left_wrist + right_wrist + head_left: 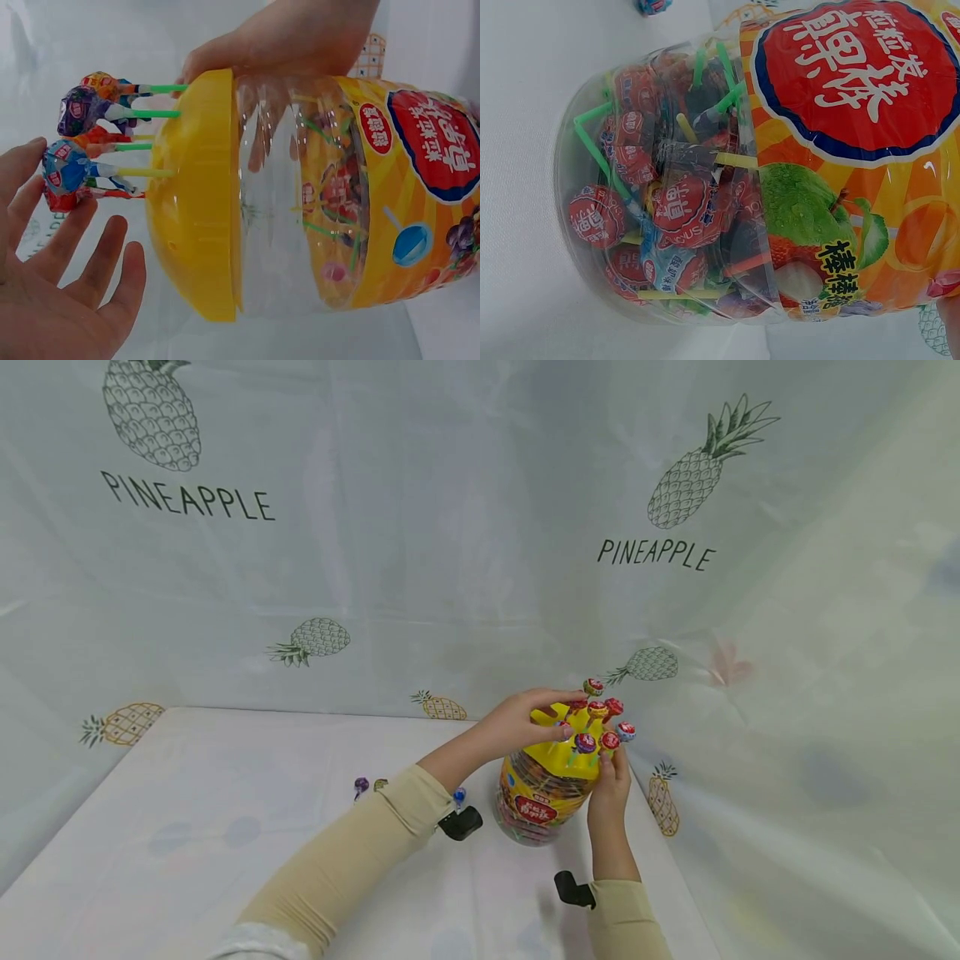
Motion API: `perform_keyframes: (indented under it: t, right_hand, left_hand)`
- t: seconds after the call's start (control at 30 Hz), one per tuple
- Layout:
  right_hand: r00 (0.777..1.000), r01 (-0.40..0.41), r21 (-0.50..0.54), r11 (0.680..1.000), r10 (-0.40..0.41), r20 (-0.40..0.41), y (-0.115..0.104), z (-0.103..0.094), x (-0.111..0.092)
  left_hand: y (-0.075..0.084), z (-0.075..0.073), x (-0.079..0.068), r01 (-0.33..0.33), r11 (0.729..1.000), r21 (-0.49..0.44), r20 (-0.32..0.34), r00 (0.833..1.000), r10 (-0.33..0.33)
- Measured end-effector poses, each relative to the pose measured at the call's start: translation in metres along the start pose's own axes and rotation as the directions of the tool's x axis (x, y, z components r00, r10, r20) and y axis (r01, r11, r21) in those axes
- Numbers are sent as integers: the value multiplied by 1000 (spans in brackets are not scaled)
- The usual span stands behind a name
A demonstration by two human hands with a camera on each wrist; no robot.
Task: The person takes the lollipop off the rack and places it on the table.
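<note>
A tall clear jar of lollipops (536, 822) with a yellow lid stands upright on the table, a printed orange band around it. Several wrapped lollipops stick up from the yellow lid (195, 195) on green, yellow and red sticks. My left hand (517, 722) reaches over the lid from the left. In the left wrist view its fingers are spread beside the cluster, the thumb touching a blue lollipop (66, 166). My right hand (611, 789) holds the jar's right side, its thumb at the lid's edge; its fingers show behind the clear neck.
On the white table (225, 827), left of the jar, lie a few loose lollipops, among them a purple one (362, 785) and a blue one (460, 794). A pineapple-printed curtain (465, 543) hangs behind the table and to its right.
</note>
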State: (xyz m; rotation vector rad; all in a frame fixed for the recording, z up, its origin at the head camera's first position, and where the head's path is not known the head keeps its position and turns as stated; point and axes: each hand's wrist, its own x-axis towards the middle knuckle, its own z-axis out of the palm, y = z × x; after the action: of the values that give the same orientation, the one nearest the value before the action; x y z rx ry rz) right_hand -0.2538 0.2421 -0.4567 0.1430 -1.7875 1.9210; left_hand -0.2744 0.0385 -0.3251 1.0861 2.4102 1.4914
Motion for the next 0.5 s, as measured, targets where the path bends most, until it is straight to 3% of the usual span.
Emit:
perform_keyframes:
  t: [0.27,0.5]
  right_hand:
    - [1000,-15,-4,1000,15,-19,0,0,-1]
    - [998,-43,-34,998,42,-39,-2,2,-3]
  left_hand:
    - [3,0,0,-27,998,-61,-32,999,25]
    - [8,-10,-3,-101,990,-100,-136,987,87]
